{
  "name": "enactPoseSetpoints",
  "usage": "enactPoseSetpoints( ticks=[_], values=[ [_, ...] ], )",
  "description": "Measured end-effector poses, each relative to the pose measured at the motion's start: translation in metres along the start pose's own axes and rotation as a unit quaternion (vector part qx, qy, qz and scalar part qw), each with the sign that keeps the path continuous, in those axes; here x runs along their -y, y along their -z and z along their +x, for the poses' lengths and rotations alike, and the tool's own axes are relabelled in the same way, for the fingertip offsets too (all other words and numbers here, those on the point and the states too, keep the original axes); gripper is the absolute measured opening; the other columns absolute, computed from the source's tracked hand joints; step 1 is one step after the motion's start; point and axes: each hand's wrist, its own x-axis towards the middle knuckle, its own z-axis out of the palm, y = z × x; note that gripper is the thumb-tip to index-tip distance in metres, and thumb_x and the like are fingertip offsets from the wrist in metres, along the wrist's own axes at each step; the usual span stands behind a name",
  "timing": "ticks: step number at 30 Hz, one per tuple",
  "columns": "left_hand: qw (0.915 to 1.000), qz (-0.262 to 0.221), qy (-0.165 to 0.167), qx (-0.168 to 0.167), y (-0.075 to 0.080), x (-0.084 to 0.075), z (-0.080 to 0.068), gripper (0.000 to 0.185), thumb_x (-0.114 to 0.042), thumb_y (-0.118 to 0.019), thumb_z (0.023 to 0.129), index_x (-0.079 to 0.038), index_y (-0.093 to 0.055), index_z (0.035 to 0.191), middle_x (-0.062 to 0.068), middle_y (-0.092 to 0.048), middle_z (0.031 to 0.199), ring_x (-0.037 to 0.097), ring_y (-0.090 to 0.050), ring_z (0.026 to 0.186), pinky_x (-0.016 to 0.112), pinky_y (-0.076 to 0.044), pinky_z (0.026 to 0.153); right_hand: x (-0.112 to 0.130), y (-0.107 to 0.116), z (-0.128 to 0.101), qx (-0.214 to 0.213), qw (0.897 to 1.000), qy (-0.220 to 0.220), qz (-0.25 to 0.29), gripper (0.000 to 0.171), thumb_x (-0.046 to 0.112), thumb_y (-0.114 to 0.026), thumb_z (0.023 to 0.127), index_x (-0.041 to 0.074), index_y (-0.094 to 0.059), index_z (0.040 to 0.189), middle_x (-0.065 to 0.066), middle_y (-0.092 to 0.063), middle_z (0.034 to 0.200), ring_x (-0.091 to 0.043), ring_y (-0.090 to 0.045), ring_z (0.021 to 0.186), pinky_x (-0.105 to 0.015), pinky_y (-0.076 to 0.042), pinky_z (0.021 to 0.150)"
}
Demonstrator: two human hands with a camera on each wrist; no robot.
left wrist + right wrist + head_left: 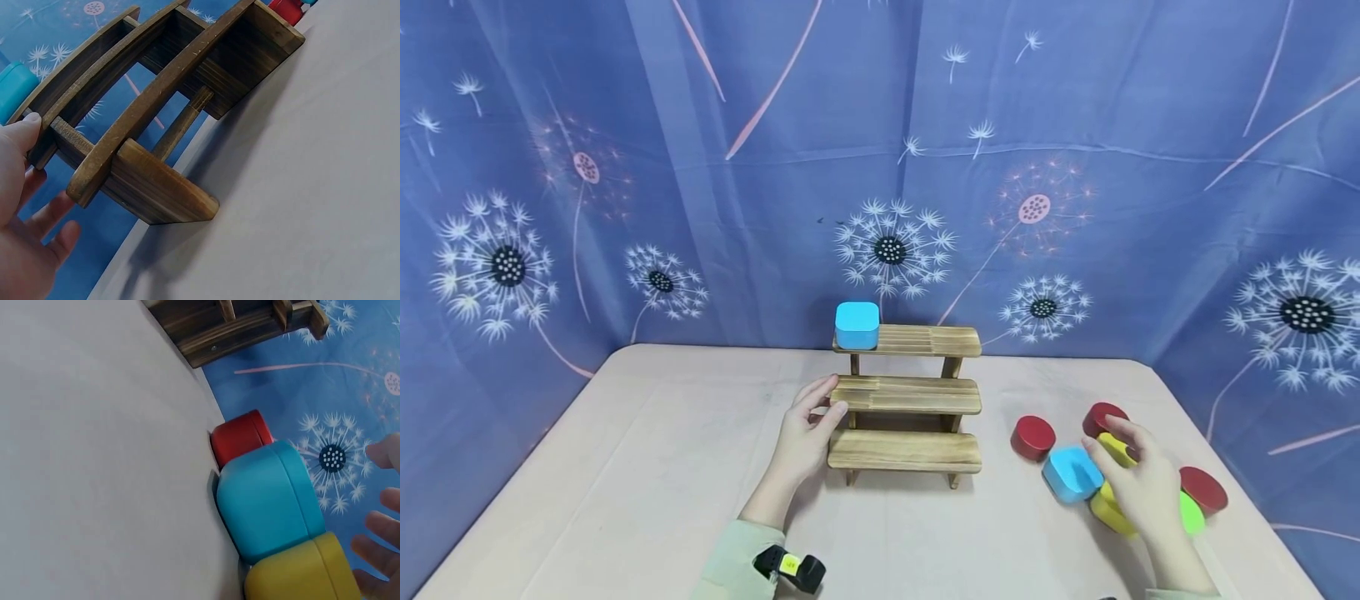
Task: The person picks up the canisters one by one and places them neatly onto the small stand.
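Observation:
A three-tier wooden stand [906,450] is on the table, with a blue lidded box [857,325] on the left of its top tier. My left hand [805,429] is at the left end of the middle tier. In the left wrist view its thumb [26,130] touches the tier's end, and the other fingers are spread loosely below. My right hand [1142,483] hovers over the group at the right, fingers apart and holding nothing. Under and beside it are a yellow box [1111,510], another yellow one [1116,448], a blue box [269,503] and a green piece [1191,512], partly hidden.
Round red boxes stand around that group: one [1033,438] nearest the stand, one [1103,418] behind and one [1203,490] at the far right. A blue curtain with dandelion prints [760,250] encloses the pale table [647,467] at the back and sides.

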Motion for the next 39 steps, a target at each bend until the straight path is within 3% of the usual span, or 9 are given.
enactPoseSetpoints(
  ticks=[2, 5, 8, 10, 20, 27, 39],
  values=[
    [1.0000, 0.001, -0.002, 0.000, 0.000, 0.001, 0.000, 0.043, -0.007, -0.060, 0.091, 0.004, -0.051, 0.132, 0.020, -0.046, 0.138, 0.024, -0.053, 0.103, 0.021, -0.046, 0.082, -0.002, 0.000, 0.001, -0.005, 1.000, -0.018, -0.014, 0.049, 0.030, -0.070, 0.085, 0.007, -0.057, 0.126, -0.014, -0.059, 0.124, 0.012, -0.042, 0.100, -0.004, -0.032, 0.083],
    [1.0000, 0.000, -0.004, 0.000, 0.001, 0.001, 0.000, 0.043, -0.007, -0.060, 0.091, 0.005, -0.051, 0.132, 0.020, -0.046, 0.138, 0.025, -0.054, 0.103, 0.021, -0.046, 0.082, -0.004, 0.002, 0.002, -0.003, 0.999, -0.047, -0.022, 0.051, 0.032, -0.067, 0.087, 0.006, -0.055, 0.128, -0.017, -0.056, 0.129, -0.012, -0.049, 0.115, -0.025, -0.038, 0.096],
    [1.0000, -0.002, -0.003, 0.001, 0.000, 0.002, 0.000, 0.044, -0.007, -0.060, 0.091, 0.005, -0.051, 0.132, 0.020, -0.046, 0.138, 0.025, -0.054, 0.104, 0.022, -0.046, 0.083, -0.007, 0.004, 0.002, 0.004, 0.997, -0.074, -0.022, 0.053, 0.032, -0.064, 0.089, 0.004, -0.051, 0.132, -0.022, -0.051, 0.133, -0.037, -0.044, 0.122, -0.052, -0.036, 0.100],
    [1.0000, -0.003, -0.002, 0.002, 0.000, 0.002, 0.001, 0.044, -0.007, -0.060, 0.091, 0.005, -0.050, 0.132, 0.020, -0.046, 0.138, 0.022, -0.053, 0.103, 0.022, -0.047, 0.083, -0.009, 0.004, 0.002, 0.008, 0.996, -0.085, -0.024, 0.054, 0.032, -0.062, 0.090, 0.002, -0.049, 0.133, -0.025, -0.049, 0.134, -0.041, -0.042, 0.124, -0.059, -0.033, 0.101],
    [1.0000, 0.001, -0.003, 0.002, 0.000, 0.002, 0.001, 0.044, -0.007, -0.061, 0.091, 0.005, -0.051, 0.132, 0.020, -0.046, 0.138, 0.019, -0.053, 0.100, 0.028, -0.048, 0.085, -0.020, 0.004, 0.005, 0.012, 0.993, -0.105, -0.055, 0.060, 0.035, -0.060, 0.090, -0.003, -0.045, 0.135, -0.030, -0.044, 0.133, -0.044, -0.038, 0.123, -0.060, -0.029, 0.099],
    [1.0000, -0.004, -0.001, 0.000, -0.001, 0.004, 0.001, 0.044, -0.006, -0.061, 0.091, 0.004, -0.051, 0.132, 0.019, -0.046, 0.138, 0.017, -0.053, 0.100, 0.023, -0.047, 0.083, -0.018, 0.005, 0.004, 0.017, 0.989, -0.124, -0.083, 0.063, 0.035, -0.059, 0.090, -0.005, -0.043, 0.136, -0.032, -0.042, 0.132, -0.045, -0.038, 0.121, -0.059, -0.031, 0.099],
    [0.9999, -0.010, 0.007, 0.005, 0.000, 0.002, 0.001, 0.044, -0.006, -0.060, 0.091, 0.005, -0.050, 0.132, 0.018, -0.045, 0.138, 0.016, -0.053, 0.097, 0.018, -0.046, 0.083, -0.021, 0.005, 0.006, 0.057, 0.978, -0.159, -0.123, 0.081, 0.050, -0.058, 0.088, -0.005, -0.032, 0.142, -0.033, -0.039, 0.136, -0.049, -0.035, 0.123, -0.062, -0.032, 0.099]
  ],
)
